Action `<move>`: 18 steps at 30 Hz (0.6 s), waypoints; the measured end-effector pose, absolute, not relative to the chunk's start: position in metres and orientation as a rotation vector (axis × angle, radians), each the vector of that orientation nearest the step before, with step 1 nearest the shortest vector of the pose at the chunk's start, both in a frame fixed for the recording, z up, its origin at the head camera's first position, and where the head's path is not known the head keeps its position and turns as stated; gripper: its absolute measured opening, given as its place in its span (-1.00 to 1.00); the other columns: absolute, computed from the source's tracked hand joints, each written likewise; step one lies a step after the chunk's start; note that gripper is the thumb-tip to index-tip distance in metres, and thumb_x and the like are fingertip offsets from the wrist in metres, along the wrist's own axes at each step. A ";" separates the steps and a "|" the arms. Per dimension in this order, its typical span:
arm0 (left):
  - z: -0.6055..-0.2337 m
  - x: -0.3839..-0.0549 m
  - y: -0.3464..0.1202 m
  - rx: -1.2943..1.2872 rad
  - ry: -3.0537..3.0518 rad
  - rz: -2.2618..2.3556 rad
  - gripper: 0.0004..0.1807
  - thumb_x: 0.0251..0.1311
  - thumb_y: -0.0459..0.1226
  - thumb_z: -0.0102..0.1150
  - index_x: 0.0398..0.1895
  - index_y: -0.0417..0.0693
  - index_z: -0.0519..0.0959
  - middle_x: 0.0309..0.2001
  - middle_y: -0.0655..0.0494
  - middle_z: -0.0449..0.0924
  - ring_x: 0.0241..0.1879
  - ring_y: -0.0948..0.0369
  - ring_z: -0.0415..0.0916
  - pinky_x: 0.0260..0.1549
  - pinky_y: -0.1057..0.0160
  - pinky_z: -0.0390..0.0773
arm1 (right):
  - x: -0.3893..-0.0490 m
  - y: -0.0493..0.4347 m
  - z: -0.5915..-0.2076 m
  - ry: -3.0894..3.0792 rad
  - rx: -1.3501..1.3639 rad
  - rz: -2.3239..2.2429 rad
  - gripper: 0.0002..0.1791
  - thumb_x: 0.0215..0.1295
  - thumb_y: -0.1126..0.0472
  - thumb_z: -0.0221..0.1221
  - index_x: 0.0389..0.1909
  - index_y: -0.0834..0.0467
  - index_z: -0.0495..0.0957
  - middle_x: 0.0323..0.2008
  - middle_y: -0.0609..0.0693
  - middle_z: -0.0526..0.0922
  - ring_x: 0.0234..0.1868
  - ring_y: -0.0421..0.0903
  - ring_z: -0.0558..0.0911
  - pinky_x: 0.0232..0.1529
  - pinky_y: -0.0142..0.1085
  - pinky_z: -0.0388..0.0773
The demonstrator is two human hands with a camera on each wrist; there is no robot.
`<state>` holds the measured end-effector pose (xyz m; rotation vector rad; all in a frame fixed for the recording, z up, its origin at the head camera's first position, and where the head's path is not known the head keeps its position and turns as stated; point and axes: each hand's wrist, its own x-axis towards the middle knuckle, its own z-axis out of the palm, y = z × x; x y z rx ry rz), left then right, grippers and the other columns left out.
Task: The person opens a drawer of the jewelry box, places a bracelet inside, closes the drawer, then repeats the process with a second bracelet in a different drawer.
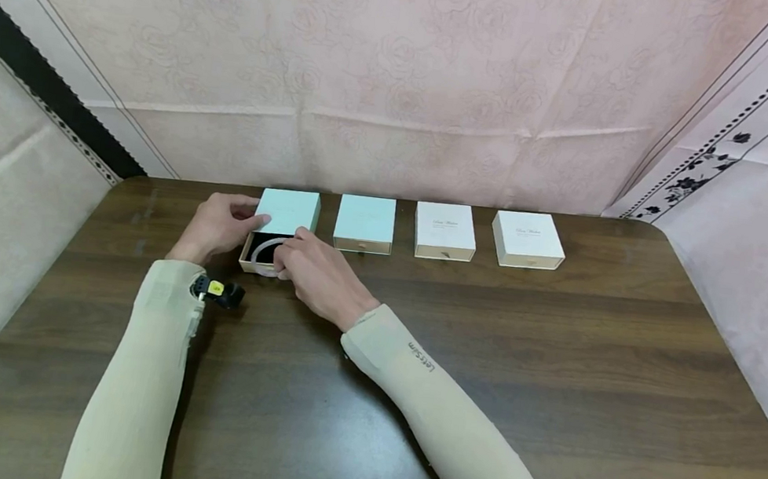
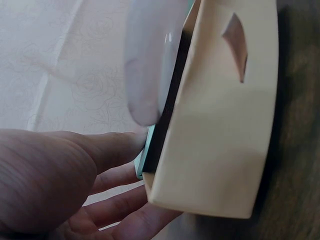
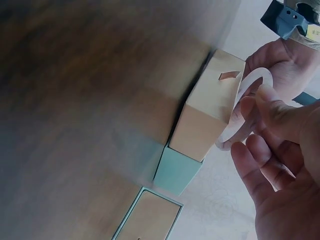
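At the left end of the row of boxes, a teal gift box point(image 1: 290, 213) has its cream drawer point(image 2: 215, 140) pulled out toward the front, showing a black lining. My left hand point(image 1: 216, 225) grips the box by its left side, thumb against the teal sleeve. A pale translucent bangle point(image 3: 263, 75) stands tilted at the open drawer. Its right part is pinched between thumb and fingers of my right hand point(image 1: 323, 274). Whether the bangle's lower edge touches the lining cannot be told.
Right of the open box stand a second teal box point(image 1: 365, 221) and two white boxes, one nearer point(image 1: 445, 229) and one farther right point(image 1: 528, 237), all shut. They line the back edge of the brown wooden table point(image 1: 482, 377). Patterned cloth point(image 1: 403, 76) hangs behind.
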<state>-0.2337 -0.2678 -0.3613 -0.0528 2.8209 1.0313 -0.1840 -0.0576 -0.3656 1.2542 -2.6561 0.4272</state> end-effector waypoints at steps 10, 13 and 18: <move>-0.361 -0.234 -0.268 -0.053 2.826 1.025 -0.38 0.33 0.04 0.06 0.35 -0.10 0.36 0.20 -0.23 0.47 0.15 -0.09 0.45 0.01 -0.05 0.53 | -0.181 -0.057 -0.365 -2.656 1.246 0.413 -0.93 0.34 0.19 0.18 -0.32 -0.01 0.62 -0.30 -0.23 0.64 -0.21 -0.27 0.40 -0.20 -0.51 0.46; -0.362 -0.234 -0.268 -0.053 2.826 1.027 -0.38 0.33 0.04 0.06 0.35 -0.10 0.37 0.19 -0.23 0.47 0.15 -0.09 0.45 0.00 -0.04 0.53 | -0.180 -0.057 -0.365 -2.652 1.251 0.421 -0.90 0.35 0.23 0.16 -0.36 -0.01 0.59 -0.34 -0.24 0.60 -0.24 -0.28 0.37 -0.24 -0.51 0.42; -0.363 -0.234 -0.268 -0.056 2.825 1.028 -0.37 0.33 0.04 0.06 0.35 -0.10 0.36 0.19 -0.23 0.48 0.13 -0.08 0.47 -0.02 -0.02 0.54 | -0.177 -0.056 -0.364 -2.653 1.252 0.419 -0.87 0.35 0.26 0.15 -0.37 -0.01 0.57 -0.35 -0.24 0.57 -0.24 -0.27 0.35 -0.26 -0.51 0.40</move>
